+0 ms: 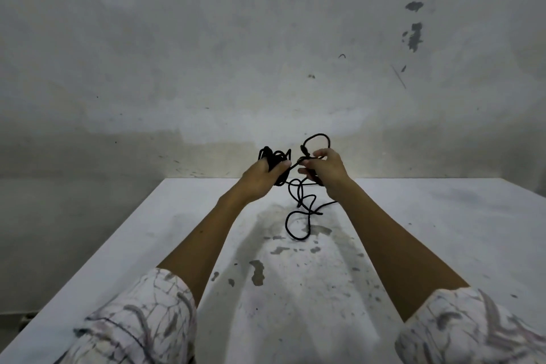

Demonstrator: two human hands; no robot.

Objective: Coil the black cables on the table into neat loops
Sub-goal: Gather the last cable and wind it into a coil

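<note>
Both hands are raised above the far part of the white table (413,230). My left hand (260,179) grips a bundle of black cable loops (274,156) that sticks up past its fingers. A short taut strand runs from that bundle to my right hand (325,170), which pinches the cable with thumb and fingers. A small arc of cable with a plug end (317,139) rises above the right hand. The loose remainder of the black cable (300,216) hangs down between the hands and lies in tangled curls on the table.
The table top is stained and chipped in the middle (257,272). A scuffed grey wall (266,68) stands right behind the table's far edge. The table's left edge (97,251) runs diagonally with a drop beside it.
</note>
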